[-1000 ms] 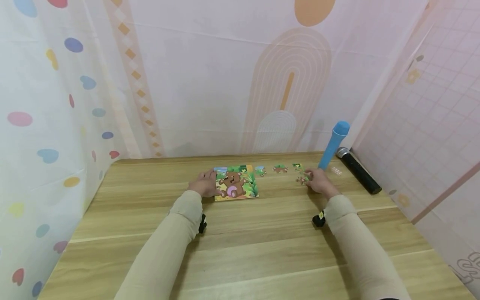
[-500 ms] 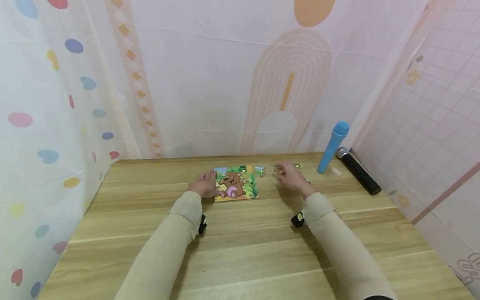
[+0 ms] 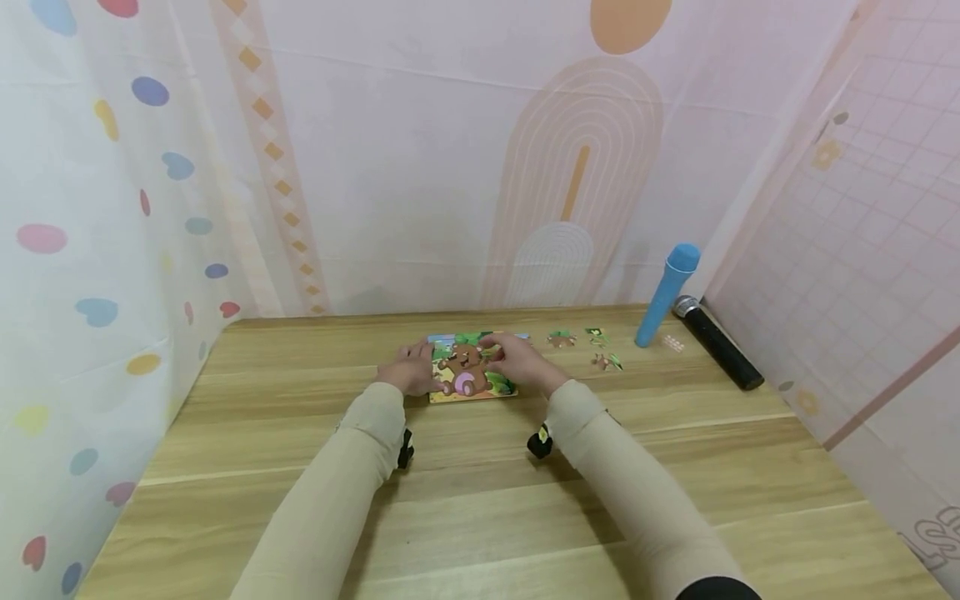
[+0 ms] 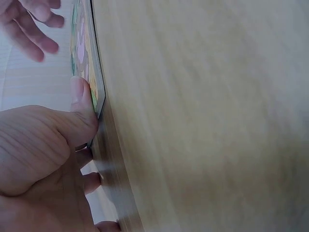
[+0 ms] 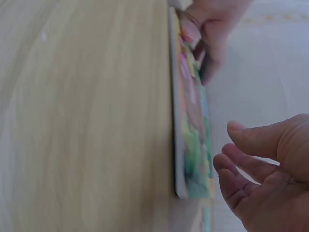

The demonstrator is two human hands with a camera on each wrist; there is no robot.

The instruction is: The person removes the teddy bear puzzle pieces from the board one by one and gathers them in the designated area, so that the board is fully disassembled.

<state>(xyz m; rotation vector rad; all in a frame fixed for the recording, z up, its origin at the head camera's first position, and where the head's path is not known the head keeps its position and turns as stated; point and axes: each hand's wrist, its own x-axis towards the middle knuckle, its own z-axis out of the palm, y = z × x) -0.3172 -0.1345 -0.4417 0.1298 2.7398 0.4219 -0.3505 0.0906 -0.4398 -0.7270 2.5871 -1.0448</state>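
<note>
A jigsaw puzzle board [image 3: 465, 385] with a brown bear picture lies flat on the wooden table. My left hand [image 3: 408, 369] grips its left side, the thumb [image 4: 81, 94] on the near corner and the other fingers along the edge. Over the right part of the board hovers my right hand [image 3: 521, 361], its fingers loosely bent and a gap between thumb and fingertips [image 5: 227, 162], with nothing seen in them. To the right lie loose pieces: a brown and green one [image 3: 560, 338], a green one [image 3: 597, 337] and a brown one [image 3: 604, 362].
A blue microphone [image 3: 667, 296] stands tilted at the back right. Beside it lies a black microphone [image 3: 718, 343] with a silver head. A small pinkish-white dotted item [image 3: 673, 342] is near them. Patterned curtains [image 3: 405, 167] hang behind and beside the table [image 3: 465, 500].
My right hand has moved left from the loose pieces at the right, past the middle one, to over the board. My left hand has stayed at the board's left side.
</note>
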